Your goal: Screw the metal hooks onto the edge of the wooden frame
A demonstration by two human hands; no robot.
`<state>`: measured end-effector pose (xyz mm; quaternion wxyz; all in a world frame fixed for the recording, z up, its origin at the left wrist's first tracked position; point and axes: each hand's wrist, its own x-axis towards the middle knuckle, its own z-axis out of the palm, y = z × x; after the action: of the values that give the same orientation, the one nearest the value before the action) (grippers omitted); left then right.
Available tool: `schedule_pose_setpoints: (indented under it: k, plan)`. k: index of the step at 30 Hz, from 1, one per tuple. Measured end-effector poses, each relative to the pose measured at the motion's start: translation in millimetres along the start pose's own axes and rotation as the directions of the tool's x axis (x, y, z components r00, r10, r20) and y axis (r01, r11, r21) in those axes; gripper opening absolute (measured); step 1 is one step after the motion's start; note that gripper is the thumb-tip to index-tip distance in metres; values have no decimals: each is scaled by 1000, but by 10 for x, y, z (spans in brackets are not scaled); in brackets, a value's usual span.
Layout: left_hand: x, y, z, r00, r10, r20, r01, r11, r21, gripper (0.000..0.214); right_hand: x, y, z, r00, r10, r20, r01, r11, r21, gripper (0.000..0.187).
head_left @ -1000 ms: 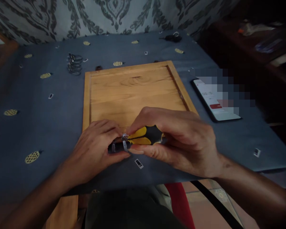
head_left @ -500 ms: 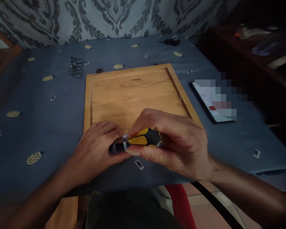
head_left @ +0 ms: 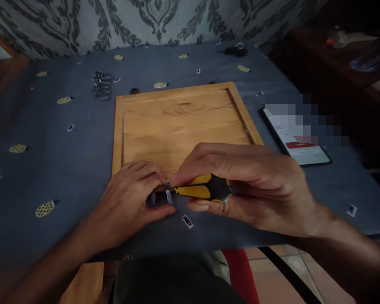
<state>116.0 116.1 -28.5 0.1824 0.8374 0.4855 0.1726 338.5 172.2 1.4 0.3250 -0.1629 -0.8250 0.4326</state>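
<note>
My right hand (head_left: pixel 250 190) is closed around the yellow and black handle of a screwdriver (head_left: pixel 202 189), which lies nearly level and points left. The screwdriver's tip end meets a small metal hose clamp (head_left: pixel 168 195), though the exact contact is too small to make out. That clamp sits around a short black tube (head_left: pixel 160 199), with a second metal band (head_left: pixel 153 199) farther left on it. My left hand (head_left: pixel 131 192) grips the tube, thumb below and fingers above, hiding its left end. Both hands are at the near edge of the wooden board (head_left: pixel 183 122).
Several metal clamps (head_left: pixel 102 86) lie in a row at the back left of the dark blue cloth (head_left: pixel 82 160). A phone (head_left: pixel 299 139) rests right of the board. A black object with a ring (head_left: pixel 236 50) lies at the back right. The table's front edge is close.
My right hand has shifted right, and more of the screwdriver handle shows between its fingers and the clamp. My left hand stays on the tube. The view has turned slightly.
</note>
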Motion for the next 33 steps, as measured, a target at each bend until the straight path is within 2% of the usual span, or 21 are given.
schedule_pose_setpoints:
  k: [5, 10, 11, 13, 15, 17, 21, 26, 33]
  plan:
    - [-4, -2, 6, 1000, -16, 13, 16, 1000, 0, 19, -22, -7, 47, 997, -13, -78, 9, 999, -46, 21]
    - [-9, -14, 12, 1000, 18, 16, -18, 1000, 14, 23, -49, -28, 48, 999, -15, -44, 8, 988, -154, 16]
    - [-10, -21, 21, 1000, 22, 11, -23, 1000, 22, 22, -57, -44, 42, 997, -15, -71, 2, 985, -171, 15]
    - [-14, -37, 41, 999, 34, -11, -33, 999, 34, 23, -73, -80, 27, 976, -43, -213, 8, 987, -161, 10]
    - [-18, -47, 55, 999, 46, -24, -45, 998, 43, 25, -87, -106, 13, 925, -88, -370, 35, 988, -149, 8]
    - [-19, -47, 53, 999, 51, -16, -51, 998, 42, 25, -97, -102, 5, 900, -99, -424, 29, 985, -169, 11]
    - [-17, -27, 21, 999, 26, 37, -27, 999, 38, 20, -112, -9, 27, 944, -61, -324, 4, 985, -173, 21]
    - [-30, -35, 30, 1000, 30, 8, -30, 999, 33, 20, -101, 72, 89, 947, -55, -315, -7, 982, -191, 5]
    - [-33, -42, 42, 999, 34, 6, -34, 999, 17, 22, -88, 64, 90, 957, 2, -291, -35, 994, -108, 6]
